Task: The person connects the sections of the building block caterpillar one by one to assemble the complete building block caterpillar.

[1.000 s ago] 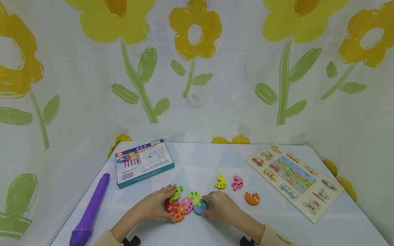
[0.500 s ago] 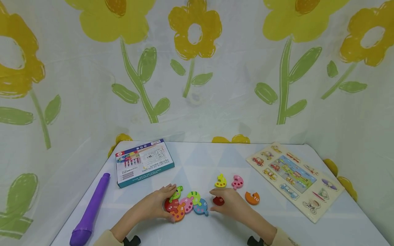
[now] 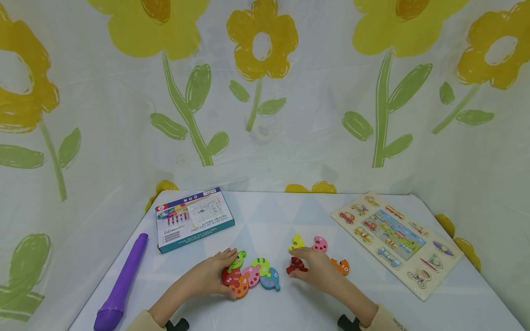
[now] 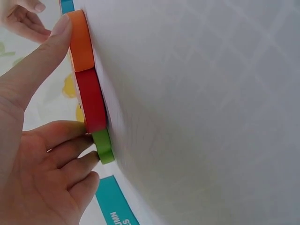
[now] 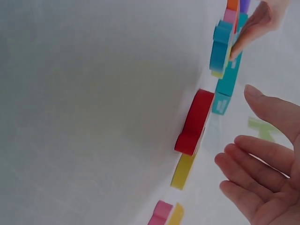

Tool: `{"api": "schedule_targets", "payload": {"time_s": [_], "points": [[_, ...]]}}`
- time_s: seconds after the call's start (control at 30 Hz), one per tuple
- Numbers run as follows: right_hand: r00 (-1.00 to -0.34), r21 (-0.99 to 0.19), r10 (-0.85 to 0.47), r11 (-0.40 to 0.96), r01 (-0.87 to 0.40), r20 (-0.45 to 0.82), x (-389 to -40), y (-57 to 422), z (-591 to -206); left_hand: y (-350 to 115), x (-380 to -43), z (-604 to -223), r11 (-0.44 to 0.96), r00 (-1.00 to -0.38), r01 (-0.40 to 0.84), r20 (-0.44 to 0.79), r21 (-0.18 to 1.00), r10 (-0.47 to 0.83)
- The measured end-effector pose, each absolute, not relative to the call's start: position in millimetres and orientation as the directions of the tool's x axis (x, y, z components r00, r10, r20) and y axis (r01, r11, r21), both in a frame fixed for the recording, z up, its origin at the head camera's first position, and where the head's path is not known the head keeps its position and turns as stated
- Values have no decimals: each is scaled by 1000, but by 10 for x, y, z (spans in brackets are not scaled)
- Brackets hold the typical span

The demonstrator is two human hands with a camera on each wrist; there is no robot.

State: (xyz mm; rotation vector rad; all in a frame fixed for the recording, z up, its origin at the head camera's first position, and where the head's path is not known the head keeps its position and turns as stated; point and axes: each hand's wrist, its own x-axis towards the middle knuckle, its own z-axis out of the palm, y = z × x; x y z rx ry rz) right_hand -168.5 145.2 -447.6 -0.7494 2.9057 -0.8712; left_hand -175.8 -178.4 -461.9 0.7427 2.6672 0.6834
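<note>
A number caterpillar puzzle lies partly joined, with a green head (image 3: 237, 261), red piece (image 4: 91, 101), orange piece (image 4: 82, 42), pink piece (image 3: 251, 277), light green piece (image 3: 262, 265) and blue piece (image 3: 270, 279). My left hand (image 3: 209, 275) holds its left end, thumb against the orange edge and fingertips at the red and green pieces. To the right, my right hand (image 3: 316, 270) hovers beside a separate dark red puzzle piece (image 5: 196, 123). In the right wrist view its fingers are spread and apart from that piece.
Loose yellow (image 3: 297, 241), pink (image 3: 320, 244) and orange (image 3: 341, 266) pieces lie around the right hand. A boxed set (image 3: 194, 219) stands back left, near a purple microphone-like toy (image 3: 122, 280). A wooden vehicle puzzle board (image 3: 397, 243) lies on the right.
My right hand has left the blue piece and moved right to the separate red piece, more of which now shows. My left hand and the joined pieces have stayed in place.
</note>
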Motion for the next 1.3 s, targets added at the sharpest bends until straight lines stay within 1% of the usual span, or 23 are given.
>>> {"api": "schedule_targets", "payload": {"time_s": [0.1,0.3,0.43,0.57,0.77,0.93,1.13,1.3], "points": [[-890,-515,-437,737,-438,132,-1720,1459,-4473,-1785,-1756,-4625,756,-826,410,-144,510,545],[-937,-519,-340,789,-328,76,-1814,1457,-4467,-1785,-1750,-4630,758,-829,406,-144,511,541],[-949,-498,-304,813,-302,80,-1889,1475,-4475,-1786,-1750,-4633,760,-830,401,-147,511,538],[-951,-467,-295,830,-305,97,-1974,1496,-4516,-1787,-1754,-4635,763,-831,399,-151,509,535],[-938,-432,-327,833,-345,117,-2106,1499,-4567,-1788,-1753,-4633,764,-830,391,-161,513,533],[-937,-374,-340,861,-344,80,-2205,1473,-4595,-1780,-1749,-4628,765,-831,387,-166,515,531],[-954,-425,-300,862,-276,11,-2261,1453,-4609,-1774,-1748,-4616,766,-836,391,-152,510,527],[-955,-436,-297,860,-264,-7,-2269,1447,-4615,-1782,-1748,-4601,768,-836,393,-153,505,527]]}}
